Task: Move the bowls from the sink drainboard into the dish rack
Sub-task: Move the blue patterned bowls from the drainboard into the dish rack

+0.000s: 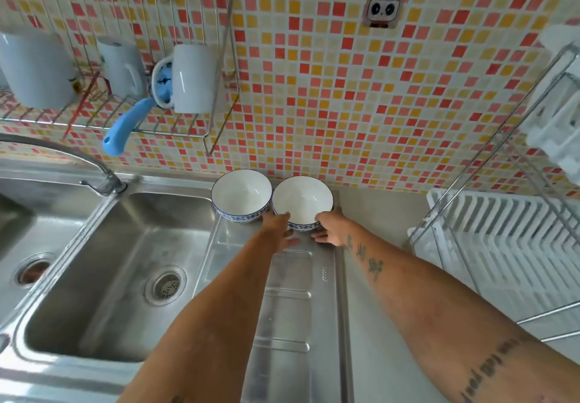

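Left hand [279, 230] and right hand [332, 228] were spread open beside right bowl [303, 202], not yet gripped. Left bowl [241, 194] was touching it, both upright on drainboard [288, 308]. Dish rack [502, 245] was seen without bowls; nothing moved.

The wall [345, 89] is covered in small red, orange and yellow tiles. A panda sticker [381, 7] is stuck on it. A wire shelf [175, 133] hangs on the wall and holds white mugs [194, 78]. A silver tap [103, 180] bends over the steel sink [103, 264]. Daylight makes everything bright.
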